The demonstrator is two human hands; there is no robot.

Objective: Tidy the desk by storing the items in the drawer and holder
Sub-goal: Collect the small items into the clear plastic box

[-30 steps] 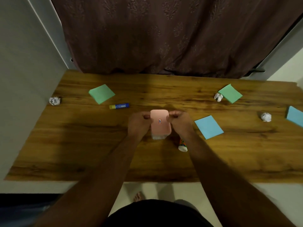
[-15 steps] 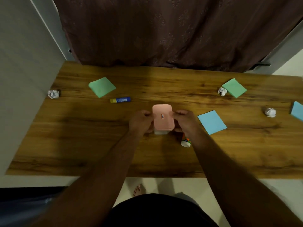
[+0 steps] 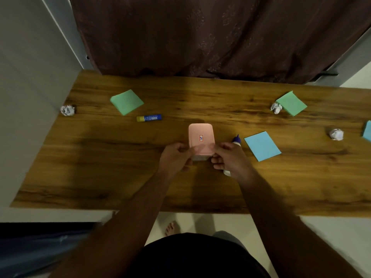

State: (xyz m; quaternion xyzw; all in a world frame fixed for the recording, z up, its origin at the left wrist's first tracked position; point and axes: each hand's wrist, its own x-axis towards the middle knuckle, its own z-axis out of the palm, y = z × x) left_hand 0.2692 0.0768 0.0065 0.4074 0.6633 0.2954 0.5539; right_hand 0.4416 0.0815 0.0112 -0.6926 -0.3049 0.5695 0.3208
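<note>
Pink box sits mid-desk, pinched at its near corners: left hand on the left corner, right hand on the right, fingers curled onto the lid edge. Clear base shows just beneath the lid. Step in hand is likely opening it as the store; the view is blurred at the fingertips, so cannot confirm lift. Advice: hold the base down, pry the lid evenly. Glue bottle lies touching or just under the right hand; avoid knocking it. Glue stick, paper pads and paper balls lie scattered on the wooden desk.
</note>
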